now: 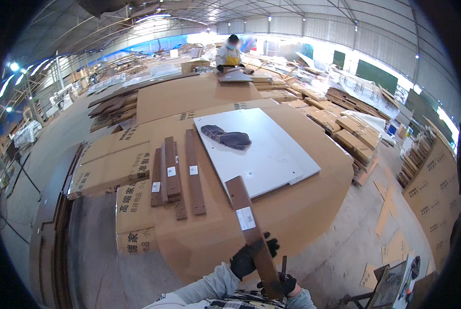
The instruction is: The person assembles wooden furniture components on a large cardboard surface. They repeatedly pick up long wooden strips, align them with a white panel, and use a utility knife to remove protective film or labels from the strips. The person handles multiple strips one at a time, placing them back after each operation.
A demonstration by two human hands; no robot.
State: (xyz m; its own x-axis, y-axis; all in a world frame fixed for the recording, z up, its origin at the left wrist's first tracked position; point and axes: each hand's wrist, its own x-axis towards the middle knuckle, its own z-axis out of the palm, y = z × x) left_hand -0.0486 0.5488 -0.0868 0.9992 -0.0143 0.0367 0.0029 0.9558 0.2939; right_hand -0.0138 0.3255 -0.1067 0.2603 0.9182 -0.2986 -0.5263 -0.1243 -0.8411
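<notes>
A long brown board strip (263, 252) with a white label slants up from my body, its far end over the near edge of a white panel (271, 159). My left hand (244, 261), in a black glove, is closed around the strip from beneath, fingertips showing past its right edge. At the near end my right hand (289, 285), also gloved, is closed beside the strip; a thin dark stick-like thing (284, 264) rises from it. The strip partly hides those fingers. On the white panel lies a crumpled dark cloth (225, 137).
Several brown strips (193, 175) lie left of the panel on the cardboard-covered table (230, 226). Long dark boards (50, 232) are stacked at far left. Wrapped packs (354, 136) and a small stand (390, 283) stand right. A person (229, 55) works at the far end.
</notes>
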